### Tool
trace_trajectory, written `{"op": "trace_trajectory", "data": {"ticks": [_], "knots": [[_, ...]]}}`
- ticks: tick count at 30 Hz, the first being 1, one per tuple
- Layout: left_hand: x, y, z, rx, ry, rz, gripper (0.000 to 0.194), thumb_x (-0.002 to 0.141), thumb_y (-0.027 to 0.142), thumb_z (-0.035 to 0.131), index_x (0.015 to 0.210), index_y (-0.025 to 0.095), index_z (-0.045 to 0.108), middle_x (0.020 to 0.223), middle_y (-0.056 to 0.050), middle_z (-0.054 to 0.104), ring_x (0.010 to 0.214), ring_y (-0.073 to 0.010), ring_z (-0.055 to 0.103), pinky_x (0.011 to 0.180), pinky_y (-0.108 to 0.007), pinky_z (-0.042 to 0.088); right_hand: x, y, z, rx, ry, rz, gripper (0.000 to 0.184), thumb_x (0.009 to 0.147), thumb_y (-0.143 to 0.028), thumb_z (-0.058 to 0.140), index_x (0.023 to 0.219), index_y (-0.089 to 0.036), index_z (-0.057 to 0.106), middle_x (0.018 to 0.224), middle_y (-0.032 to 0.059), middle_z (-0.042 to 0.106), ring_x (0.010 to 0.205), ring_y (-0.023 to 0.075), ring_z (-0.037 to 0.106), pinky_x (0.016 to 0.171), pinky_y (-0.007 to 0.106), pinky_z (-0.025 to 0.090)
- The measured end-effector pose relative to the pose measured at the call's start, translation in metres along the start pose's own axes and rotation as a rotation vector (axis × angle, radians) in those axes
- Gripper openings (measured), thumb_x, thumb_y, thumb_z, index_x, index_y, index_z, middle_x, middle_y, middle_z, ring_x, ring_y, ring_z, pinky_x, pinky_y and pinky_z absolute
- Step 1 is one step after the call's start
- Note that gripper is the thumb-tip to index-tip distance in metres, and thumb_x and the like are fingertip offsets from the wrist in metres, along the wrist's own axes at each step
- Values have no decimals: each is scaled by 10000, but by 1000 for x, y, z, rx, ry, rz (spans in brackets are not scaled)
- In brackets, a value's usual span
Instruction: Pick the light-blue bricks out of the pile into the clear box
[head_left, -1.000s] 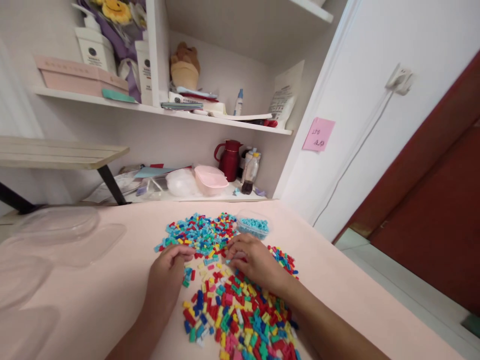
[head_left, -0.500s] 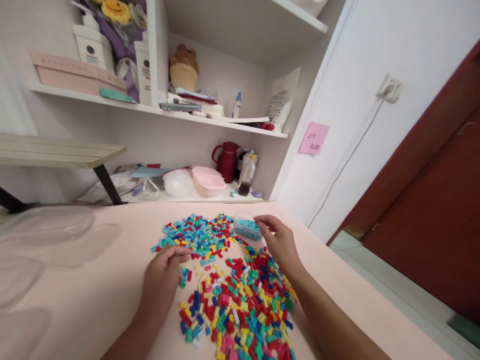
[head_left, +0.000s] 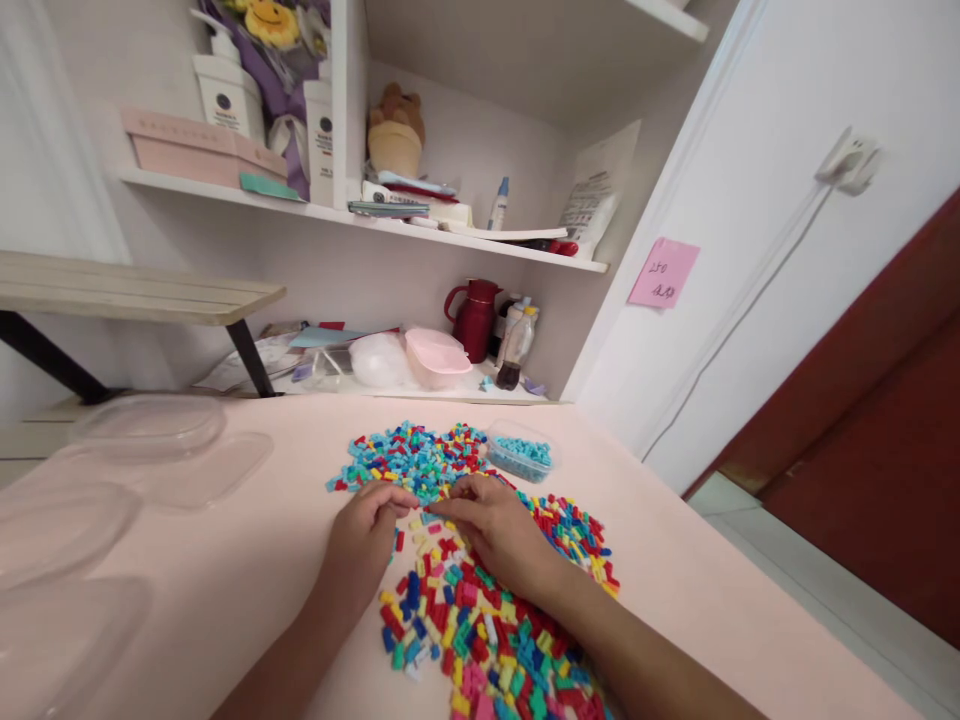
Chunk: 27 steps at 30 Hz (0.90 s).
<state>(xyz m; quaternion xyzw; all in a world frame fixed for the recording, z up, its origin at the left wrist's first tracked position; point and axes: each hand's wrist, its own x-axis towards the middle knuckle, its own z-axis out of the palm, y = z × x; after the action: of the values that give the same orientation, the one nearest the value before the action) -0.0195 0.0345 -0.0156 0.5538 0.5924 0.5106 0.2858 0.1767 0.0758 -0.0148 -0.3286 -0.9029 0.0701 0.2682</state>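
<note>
Small toy building bricks in many colours lie in two heaps, a mostly light-blue far heap (head_left: 409, 455) and a mixed near heap (head_left: 480, 620). My left hand (head_left: 364, 530) rests at the near-left edge of the far heap, fingers curled and thumb pressed against them; what they hold, if anything, is hidden. My right hand (head_left: 499, 530) reaches over the gap between the heaps, its bent fingertips and thumb close together by a few bricks near my left fingertips. Whether a brick is between them is too small to tell. A clear plastic tub (head_left: 521, 455) of light-blue bricks stands beyond my right hand.
Several clear plastic containers and lids (head_left: 150, 425) lie along the table's left side. Behind the table stand a pink container (head_left: 436, 360), a red jug (head_left: 474, 320) and a bottle with dark liquid (head_left: 517, 350). A wooden rack (head_left: 135, 285) stands at left.
My right hand has moved left and nearer, away from the plastic tub to beside my left hand. The whole view has shifted slightly as my head turned left.
</note>
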Motion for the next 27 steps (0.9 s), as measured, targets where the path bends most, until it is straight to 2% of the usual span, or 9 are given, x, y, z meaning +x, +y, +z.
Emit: {"op": "trace_trajectory", "data": {"ticks": [9,19,23,27], "knots": [[-1,-1,0,63,-26,29,274,738,217,427,719,236,700,796,-13,697,768,-182,656,697,-290,511,-2,9,-4,93,-13,142,268,789,-80,632,976,-265,684,947,22,633,910,182,586,828,306,452],[-1,-1,0,46,-43,-3,257,747,231,436,735,230,692,815,-12,717,782,-185,675,699,-287,510,-2,5,-11,183,25,223,171,731,-77,669,823,-212,618,912,17,592,832,160,567,745,270,446],[0,-1,0,51,-49,-28,267,743,237,430,737,228,696,800,-16,727,764,-191,678,697,-296,508,-2,7,-12,180,10,222,145,734,-64,656,739,-198,600,838,6,603,787,151,561,713,254,435],[0,-4,0,44,-54,-41,266,746,249,429,749,227,695,808,-18,728,783,-195,675,729,-305,502,-3,9,-12,162,12,188,149,771,-59,619,795,-205,644,864,13,628,834,158,578,763,262,443]]}}
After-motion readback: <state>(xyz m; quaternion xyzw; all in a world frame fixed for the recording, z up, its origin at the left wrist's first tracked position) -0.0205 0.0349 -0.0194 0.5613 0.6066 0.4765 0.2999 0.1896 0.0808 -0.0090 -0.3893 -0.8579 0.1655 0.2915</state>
